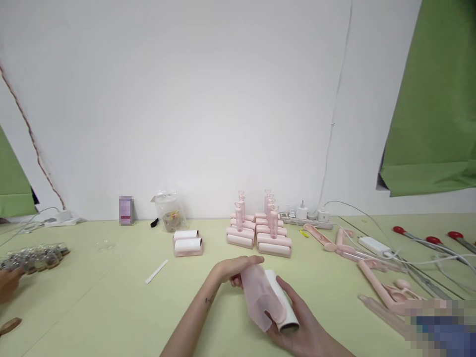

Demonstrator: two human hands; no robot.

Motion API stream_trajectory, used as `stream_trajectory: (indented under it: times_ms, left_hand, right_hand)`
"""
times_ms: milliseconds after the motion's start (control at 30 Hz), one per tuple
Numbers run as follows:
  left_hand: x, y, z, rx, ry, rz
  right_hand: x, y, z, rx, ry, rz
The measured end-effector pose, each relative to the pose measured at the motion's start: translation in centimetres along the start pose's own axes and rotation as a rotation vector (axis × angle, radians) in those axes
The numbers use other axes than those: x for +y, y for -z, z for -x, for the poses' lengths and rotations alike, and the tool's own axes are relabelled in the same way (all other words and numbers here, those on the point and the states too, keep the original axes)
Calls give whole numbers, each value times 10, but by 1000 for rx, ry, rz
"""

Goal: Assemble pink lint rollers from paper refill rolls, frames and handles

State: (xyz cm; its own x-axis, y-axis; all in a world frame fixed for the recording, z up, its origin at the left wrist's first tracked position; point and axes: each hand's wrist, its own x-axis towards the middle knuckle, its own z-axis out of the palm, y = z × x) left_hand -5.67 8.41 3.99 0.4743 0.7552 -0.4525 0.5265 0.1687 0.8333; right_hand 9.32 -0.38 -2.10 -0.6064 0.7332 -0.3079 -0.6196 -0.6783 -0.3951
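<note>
My right hand (297, 322) cups a white lint-roller tube (279, 292) from below and the right, its dark hollow end tilted toward me. Against the tube's left side lies a translucent pink plastic cover (258, 292) with a notch in its near edge. My left hand (241, 270) grips the far left end of this cover, with some fingers curled behind it. Beyond my hands stand several assembled pink lint rollers (274, 238) in two rows, handles upward. Two white rolls (188, 245) in pink covers lie to their left.
Loose pink handles and parts (375, 285) lie at right among cables, a white adapter (374, 245) and red-tipped rods (433, 240). A white strip (156, 271) and a clear bag (170, 213) are left. Another person's hand (9, 283) is beside clear items (35, 258) at far left.
</note>
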Motion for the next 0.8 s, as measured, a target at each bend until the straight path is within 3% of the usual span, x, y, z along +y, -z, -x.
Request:
stream_trajectory:
  times_ms: [100,233,367,500,600,667,733,800]
  left_hand:
    - [-9,13,6,82,-129,76]
    - [-31,28,11,316,-351,209]
    - [-63,21,9,472,-450,226]
    - [-82,1,11,400,-447,152]
    - [-77,-12,22,481,-463,-5]
    - [-67,-23,34,507,-570,-94]
    - [-57,-35,43,390,-684,-124]
    - [-50,-48,49,270,-672,-67]
  right_hand:
    - [-3,2,1,50,77,-33]
    - [-12,11,4,12,70,-147]
    - [-17,17,5,-7,167,-124]
    - [-12,12,9,-37,211,-70]
    - [-3,4,13,-43,245,6]
    - [3,-1,15,-54,256,52]
    - [8,-4,15,-63,259,70]
    - [11,-7,15,-55,281,82]
